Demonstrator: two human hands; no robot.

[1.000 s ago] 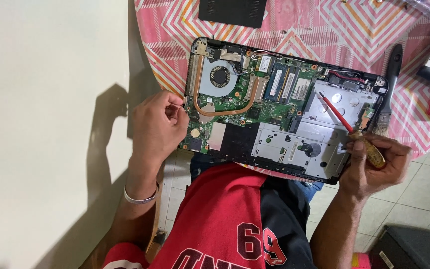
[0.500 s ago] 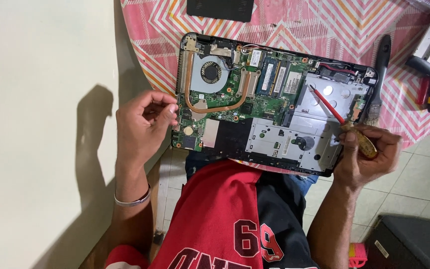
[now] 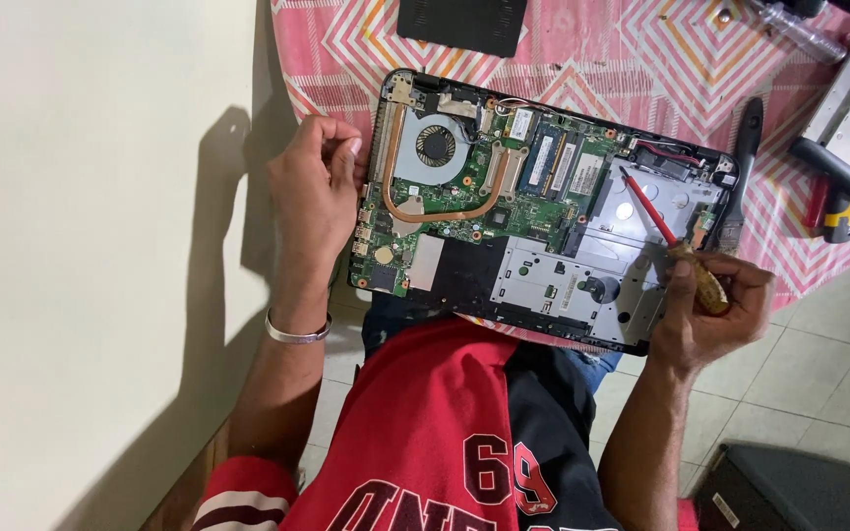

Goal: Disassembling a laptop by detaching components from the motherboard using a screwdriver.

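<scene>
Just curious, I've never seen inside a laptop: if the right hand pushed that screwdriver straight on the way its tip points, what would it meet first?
The right hand aims the red screwdriver up-left. It would probably meet the silver metal plate of the opened laptop right at its tip; the depth is hard to judge.

Single head-worn view, looking steeply down from close above the wearer's lap, with the opened laptop (image 3: 543,206) central on the cloth-covered desk (image 3: 641,49), a pale wall (image 3: 100,246) at left and tiled floor (image 3: 819,344) at lower right.
</scene>
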